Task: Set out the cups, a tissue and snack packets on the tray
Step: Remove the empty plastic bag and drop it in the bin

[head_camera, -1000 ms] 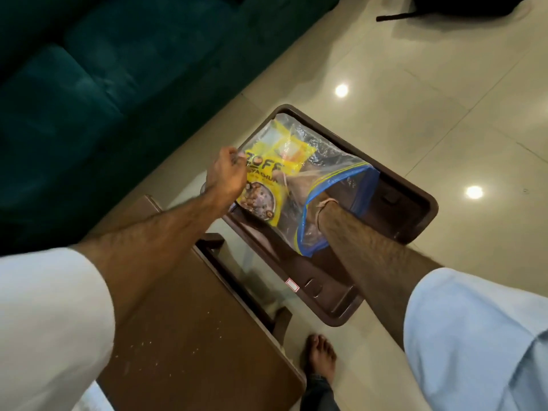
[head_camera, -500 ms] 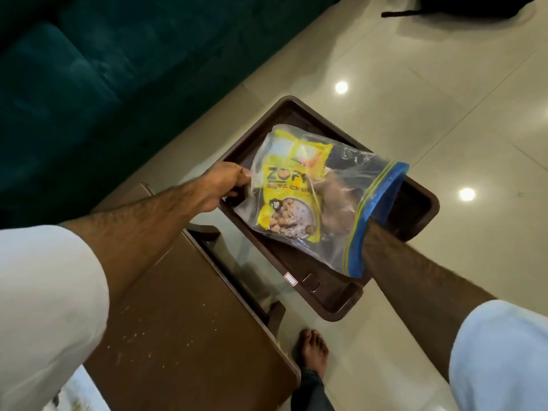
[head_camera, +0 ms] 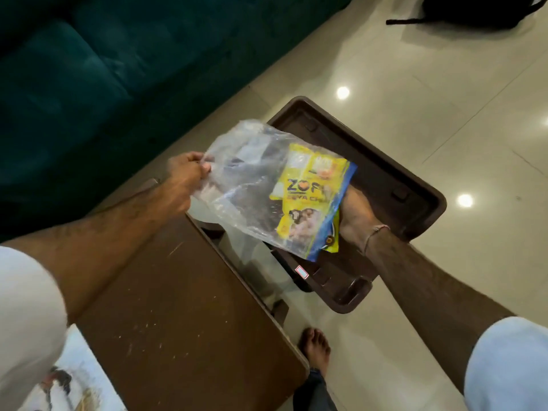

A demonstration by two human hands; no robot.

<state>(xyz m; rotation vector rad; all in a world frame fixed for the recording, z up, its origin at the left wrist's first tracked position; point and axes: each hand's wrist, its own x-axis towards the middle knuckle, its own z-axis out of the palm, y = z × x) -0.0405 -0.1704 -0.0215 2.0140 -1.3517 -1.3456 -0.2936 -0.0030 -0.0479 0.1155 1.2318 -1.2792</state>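
Note:
A dark brown plastic tray (head_camera: pixel 394 176) rests on the glass table top, jutting past its edge over the floor. Above it hangs a clear zip bag (head_camera: pixel 246 188) with a blue seal. My left hand (head_camera: pixel 185 173) pinches the bag's closed bottom end and holds it up. A yellow snack packet (head_camera: pixel 308 200) sits at the bag's open mouth, partly out of it. My right hand (head_camera: pixel 357 216) is at the mouth, shut on the packet's lower part, just above the tray floor. No cups or tissue are in view.
A brown wooden table (head_camera: pixel 184 307) with a glass middle lies below my arms. A teal sofa (head_camera: pixel 89 69) fills the upper left. A printed paper (head_camera: pixel 74 378) lies at the bottom left. My bare foot (head_camera: pixel 315 348) stands on the glossy tiled floor. A black bag (head_camera: pixel 474 10) lies far back.
My left hand moved from the tray's rim to the bag's bottom and lifted it. My right hand, deep inside the bag before, has drawn back to the mouth with the packet.

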